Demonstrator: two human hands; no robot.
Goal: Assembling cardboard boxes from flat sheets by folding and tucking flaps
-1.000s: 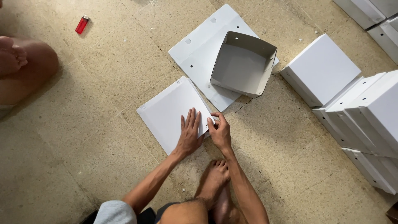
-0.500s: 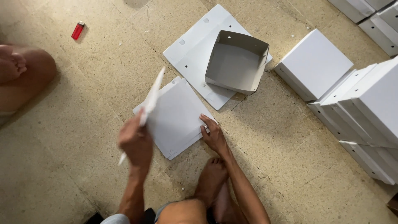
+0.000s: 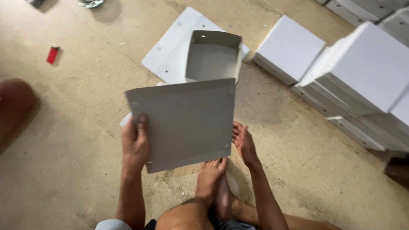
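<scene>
A flat grey cardboard sheet (image 3: 185,121) is lifted off the floor, its grey side facing me. My left hand (image 3: 136,142) grips its left edge, thumb on the front. My right hand (image 3: 243,142) touches the sheet's right edge with fingers loosely curled. Behind the sheet stands a half-folded open grey box (image 3: 213,57) on top of a flat white sheet (image 3: 168,53) lying on the floor. My bare foot (image 3: 208,176) rests on the floor just below the lifted sheet.
Finished white boxes are stacked at the right (image 3: 362,72), with one single white box (image 3: 292,49) nearer the middle. A small red lighter (image 3: 53,54) lies at the far left. Another person's bare knee (image 3: 15,102) shows at the left edge. The floor is rough concrete.
My left hand has raised the cardboard sheet from the floor and turned it grey side toward me. My right hand has moved from the floor pile to the sheet's right edge.
</scene>
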